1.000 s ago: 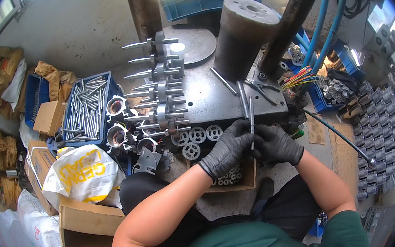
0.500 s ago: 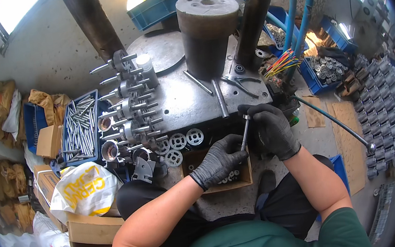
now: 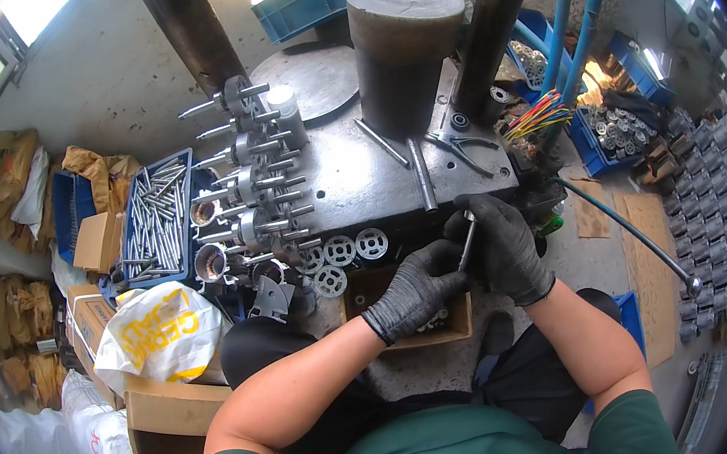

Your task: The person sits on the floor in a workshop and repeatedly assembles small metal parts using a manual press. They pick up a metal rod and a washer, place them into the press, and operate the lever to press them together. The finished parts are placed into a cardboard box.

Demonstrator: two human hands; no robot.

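Note:
Both my hands wear dark knit gloves and meet at the front edge of a steel press table (image 3: pixel 349 183). My right hand (image 3: pixel 500 246) grips a short metal rod (image 3: pixel 467 242), held upright and slightly tilted. My left hand (image 3: pixel 415 290) closes on the rod's lower end, with a small part hidden in its fingers. Under the hands sits a small cardboard box (image 3: pixel 370 291) with round metal parts in it. Three round slotted metal discs (image 3: pixel 339 250) lie just left of the hands.
A big steel cylinder (image 3: pixel 407 49) stands at the table's back. Shaft assemblies (image 3: pixel 245 187) are stacked at left beside a blue crate of rods (image 3: pixel 149 217). A white and yellow bag (image 3: pixel 159 334), cardboard boxes, blue hoses and rows of grey parts (image 3: pixel 712 184) surround me.
The view has tilted and the hands have come a little lower, toward me. The long rod held up at the table edge is now a short rod gripped between both hands over the box.

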